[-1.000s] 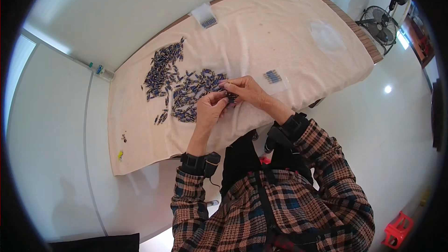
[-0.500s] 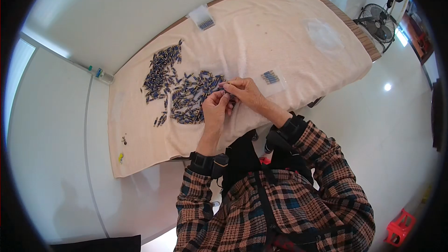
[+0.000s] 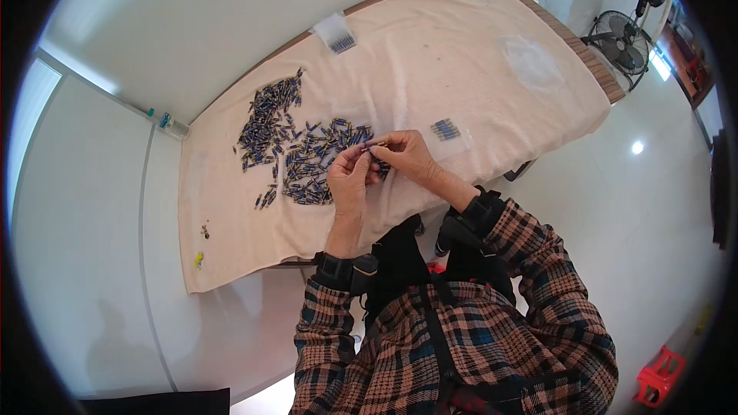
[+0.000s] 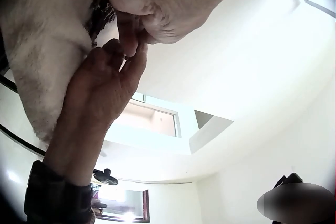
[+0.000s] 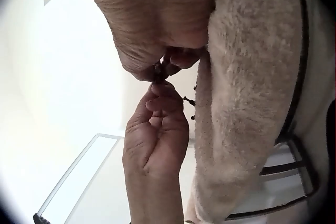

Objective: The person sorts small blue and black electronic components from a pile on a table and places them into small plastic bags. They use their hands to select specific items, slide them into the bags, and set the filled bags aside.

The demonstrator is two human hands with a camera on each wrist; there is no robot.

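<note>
My left hand and right hand meet fingertip to fingertip over the near edge of a heap of small blue cylindrical pieces with brass-coloured ends. Between the fingertips both hands pinch one small blue piece, mostly hidden by the fingers. From the right wrist view, a dark bit of it with a shiny spot shows at the right hand's fingertips, and the left hand's thumb and finger come up from below. More pieces show under the right hand.
A second heap lies farther left. A clear bag with a row of pieces lies right of the hands; another filled bag sits at the back. Flat clear plastic lies at the right on the cream cloth. A fan stands beyond.
The left hand has shifted slightly right and turned closer against the right hand. Fingertips of both hands stay together, moving slightly around the small piece. The heaps and bags are unchanged.
</note>
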